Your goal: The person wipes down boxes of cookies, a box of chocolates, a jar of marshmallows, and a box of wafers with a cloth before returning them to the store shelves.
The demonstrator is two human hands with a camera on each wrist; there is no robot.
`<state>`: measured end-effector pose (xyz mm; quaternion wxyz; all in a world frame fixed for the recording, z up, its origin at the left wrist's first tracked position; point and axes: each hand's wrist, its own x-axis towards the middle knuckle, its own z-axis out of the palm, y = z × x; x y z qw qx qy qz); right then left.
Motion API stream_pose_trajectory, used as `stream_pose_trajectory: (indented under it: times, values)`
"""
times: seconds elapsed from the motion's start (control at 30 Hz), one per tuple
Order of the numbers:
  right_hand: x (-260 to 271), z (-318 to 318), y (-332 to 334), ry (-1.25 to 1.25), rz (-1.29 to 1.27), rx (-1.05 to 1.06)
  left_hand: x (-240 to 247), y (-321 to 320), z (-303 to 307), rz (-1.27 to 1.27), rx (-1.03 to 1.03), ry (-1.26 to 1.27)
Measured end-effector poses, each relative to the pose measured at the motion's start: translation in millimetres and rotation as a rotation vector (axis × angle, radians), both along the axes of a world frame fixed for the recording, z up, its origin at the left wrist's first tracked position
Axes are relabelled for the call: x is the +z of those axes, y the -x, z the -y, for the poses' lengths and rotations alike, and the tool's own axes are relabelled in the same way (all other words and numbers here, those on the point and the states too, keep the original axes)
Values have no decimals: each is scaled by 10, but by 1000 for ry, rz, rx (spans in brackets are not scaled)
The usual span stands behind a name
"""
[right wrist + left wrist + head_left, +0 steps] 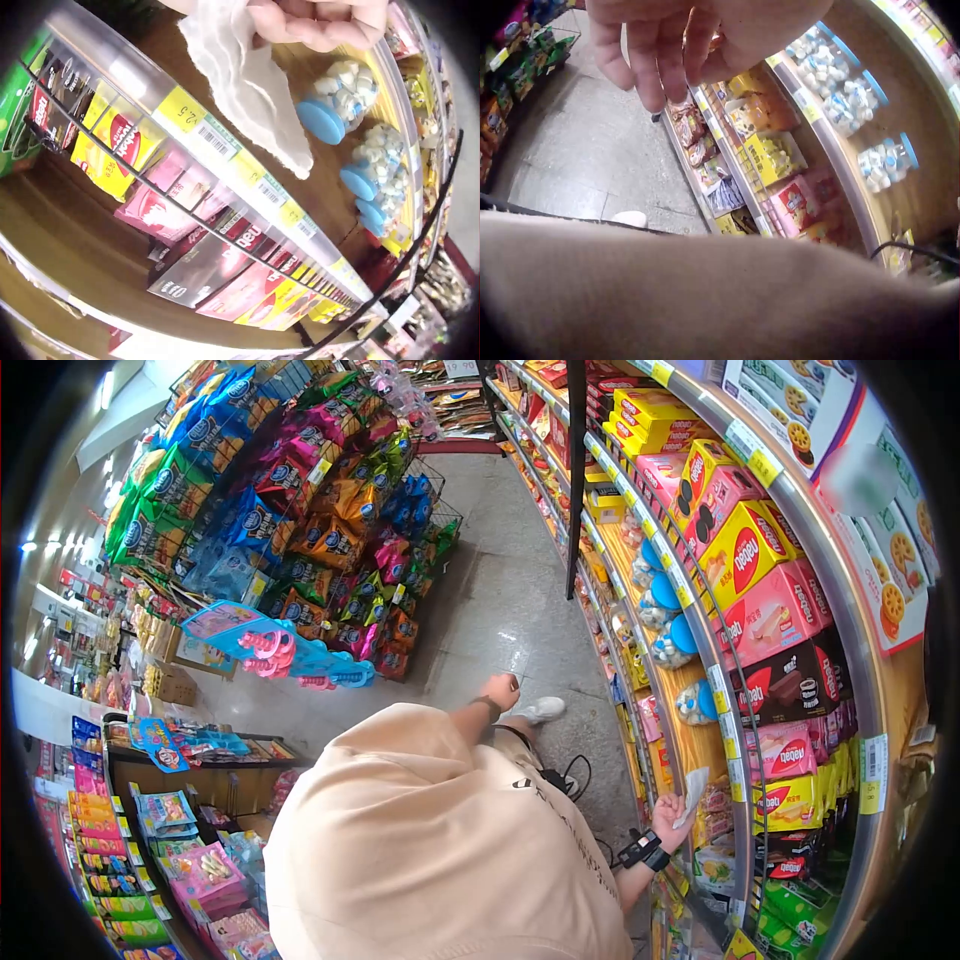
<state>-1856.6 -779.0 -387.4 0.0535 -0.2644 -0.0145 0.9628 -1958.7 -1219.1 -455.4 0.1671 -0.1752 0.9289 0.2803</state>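
Note:
A crumpled white tissue (240,75) is pinched between the thumb and fingers of my right hand (668,822), beside the shelves on the right. In the right wrist view the tissue hangs across the wooden shelf, close to blue-lidded jars (352,94) of white-and-blue sweets. My left hand (498,690) hangs low in front of the body, over the grey floor, with nothing in it. Its fingers (645,64) dangle loosely in the left wrist view, overlapping lower shelves of packaged snacks.
Boxes of wafers (775,610) stand behind a wire rail on the right shelf, above price labels (214,142). A rack of colourful snack bags (330,540) is across the aisle at the left. Grey floor (490,560) runs between them. A dark upright post (576,480) stands at the shelf front.

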Motion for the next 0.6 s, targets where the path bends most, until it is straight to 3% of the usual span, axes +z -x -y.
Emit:
stream_pose_trajectory:
  times: [0.2,0.23,0.3,0.4,0.5,0.57,0.6]
  values:
    - [-175,20,-290,-31,253,-154,-395,343,-93,-15,-269,-70]
    - [-355,-29,-433,-12,104,-135,-453,450,-69,-40,-326,-106]
    - [-291,130,-538,-153,221,-178,-344,691,-40,-100,-370,-221]
    - [-412,360,-503,-19,298,-203,83,1053,-14,-232,-484,-256]
    - [-654,803,84,-89,398,-97,1027,1230,-90,-415,-846,-314]
    - [-926,1065,582,-277,502,155,1326,1213,-395,-513,-1095,-438]
    - [-1170,1144,765,-600,360,384,1833,1099,-464,-511,-1173,-545]
